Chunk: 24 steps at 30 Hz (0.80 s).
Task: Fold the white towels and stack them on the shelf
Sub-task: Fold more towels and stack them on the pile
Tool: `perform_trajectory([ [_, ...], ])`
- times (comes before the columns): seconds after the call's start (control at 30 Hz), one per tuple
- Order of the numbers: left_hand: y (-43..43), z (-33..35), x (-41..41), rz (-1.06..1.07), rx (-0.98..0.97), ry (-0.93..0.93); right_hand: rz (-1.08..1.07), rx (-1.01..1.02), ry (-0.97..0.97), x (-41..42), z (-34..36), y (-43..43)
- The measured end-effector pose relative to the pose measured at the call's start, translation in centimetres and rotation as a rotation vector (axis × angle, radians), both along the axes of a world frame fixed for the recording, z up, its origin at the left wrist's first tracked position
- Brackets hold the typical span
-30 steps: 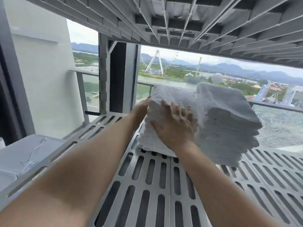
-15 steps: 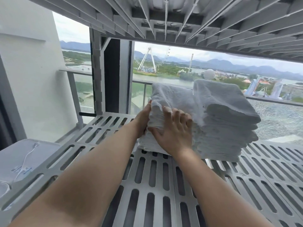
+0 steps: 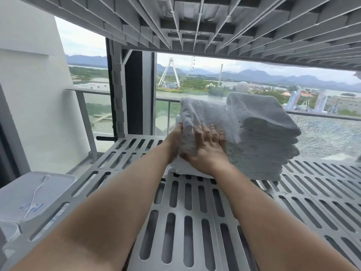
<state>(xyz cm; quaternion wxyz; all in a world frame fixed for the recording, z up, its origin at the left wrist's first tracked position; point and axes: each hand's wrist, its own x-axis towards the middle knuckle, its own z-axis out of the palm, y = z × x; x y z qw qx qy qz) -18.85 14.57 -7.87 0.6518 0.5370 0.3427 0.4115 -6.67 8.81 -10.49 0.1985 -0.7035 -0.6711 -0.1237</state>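
1. White towels (image 3: 254, 145), already folded, stand in two piles on the grey slatted shelf (image 3: 187, 212): the left stack (image 3: 205, 112) is lower and the right stack (image 3: 269, 132) is taller. The two touch side by side.
2. Our right hand (image 3: 207, 151) lies flat on the front face of the left stack, with fingers spread, and presses on it.
3. Our left hand (image 3: 174, 137) is against the left side of the same stack. The cloth hides most of its fingers, so we cannot tell if they curl round the edge or only push.
4. We judge that this step is squaring up the left stack, because its upper part looks a little rumpled.
5. Much of the task seems done: many towels are folded and stacked. We see no unfolded towel, so we cannot tell how many are left.
6. A translucent plastic box (image 3: 29, 192) stands lower, at the left of the shelf.
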Motion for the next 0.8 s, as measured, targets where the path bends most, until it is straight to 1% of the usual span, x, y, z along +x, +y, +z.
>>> perform_trajectory([
  [0.1,-0.1,0.5,-0.4,-0.009,-0.03,-0.044,-0.013,-0.058,-0.03,0.3,0.6,-0.7],
  [0.17,0.0,0.9,-0.3,0.07,0.018,0.008,0.004,-0.107,-0.023,0.3,1.5,-1.0],
  [0.2,0.0,1.3,-0.2,0.153,0.095,0.081,0.02,-0.12,-0.009,0.3,2.0,-1.2],
  [0.27,-0.4,2.4,0.0,0.364,0.356,0.263,0.056,-0.084,0.02,0.4,3.3,-1.9],
  [0.3,-0.8,3.1,0.1,0.434,0.476,0.309,0.068,-0.025,0.027,0.6,3.8,-2.4],
  [0.37,-1.8,4.6,0.4,0.498,0.635,0.343,0.089,0.158,-0.026,1.0,4.9,-3.8],
  [0.47,-3.1,6.0,1.5,0.549,0.773,0.392,0.126,0.468,-0.148,2.6,6.0,-6.1],
  [0.53,-4.5,6.3,2.6,0.551,0.837,0.409,0.104,0.602,-0.171,4.9,7.0,-7.6],
  [0.6,-5.6,6.2,3.9,0.55,0.886,0.446,0.036,0.651,-0.122,8.2,8.0,-8.8],
  [0.67,-6.7,6.1,5.5,0.592,0.936,0.528,-0.005,0.671,-0.026,12.0,8.5,-9.8],
  [0.73,-8.0,5.9,7.4,0.605,0.983,0.571,0.003,0.707,0.145,15.6,8.5,-10.7],
  [0.8,-9.4,5.8,9.6,0.57,1.017,0.594,-0.022,0.722,0.335,19.1,8.1,-11.0],
])
